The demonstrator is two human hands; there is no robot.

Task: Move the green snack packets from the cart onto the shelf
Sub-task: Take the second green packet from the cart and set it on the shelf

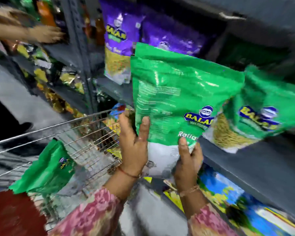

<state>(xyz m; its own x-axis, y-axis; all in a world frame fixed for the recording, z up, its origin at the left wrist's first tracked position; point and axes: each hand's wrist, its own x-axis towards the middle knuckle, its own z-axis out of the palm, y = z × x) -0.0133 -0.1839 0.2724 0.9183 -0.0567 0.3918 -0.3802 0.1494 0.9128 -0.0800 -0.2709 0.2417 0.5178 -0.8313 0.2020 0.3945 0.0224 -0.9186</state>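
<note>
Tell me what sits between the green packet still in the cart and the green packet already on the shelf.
In the head view, both hands, left hand and right hand, hold up another green packet between the cart packet and the shelf packet.

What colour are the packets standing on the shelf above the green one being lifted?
Purple packets, with a yellow logo and a clear lower window, seen in the head view.

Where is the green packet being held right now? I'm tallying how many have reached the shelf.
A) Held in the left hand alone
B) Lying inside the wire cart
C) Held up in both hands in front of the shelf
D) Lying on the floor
C: the left hand and right hand both grip the bottom of the green packet, raised by the shelf beside another green packet; one more sits in the cart.
</note>
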